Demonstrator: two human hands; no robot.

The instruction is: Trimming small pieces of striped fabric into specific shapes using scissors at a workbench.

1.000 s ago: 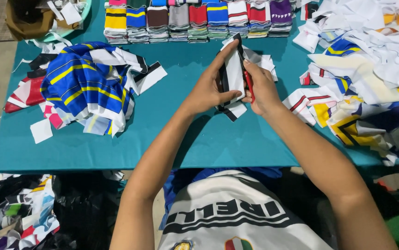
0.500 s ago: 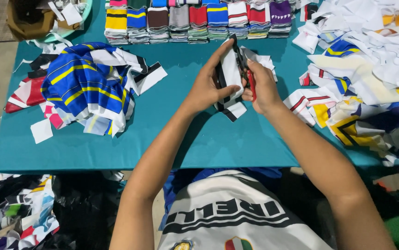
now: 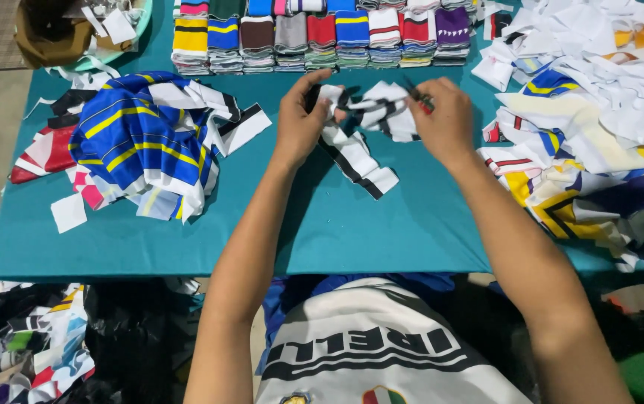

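Both forearms are stretched forward over the teal-covered bench [image 3: 382, 232], palms turned down and wrists slightly raised. The left hand [image 3: 299, 120] is bent at the knuckles, its fingers [image 3: 314, 84] pinched on one end of a black-and-white striped fabric piece [image 3: 363, 131]; the piece is held just above the bench near its middle, with one striped tail trailing down onto the cloth. The right hand [image 3: 445, 116] is curled into a loose fist, its fingers closed around a small dark tool with a red part [image 3: 421, 99], whose tip is seen touching the other end of the same piece; what kind of tool it is cannot be told. Along the far edge a row of folded stacks [image 3: 322, 37] is laid out side by side in yellow, blue, brown, grey, red, white and purple, each crossed by bands. To the left a heap of blue cloth with yellow and white stripes [image 3: 139, 142] is spread, with small white paper squares [image 3: 68, 212] near it. To the right a large pile of mostly white offcuts [image 3: 606, 112] is heaped.
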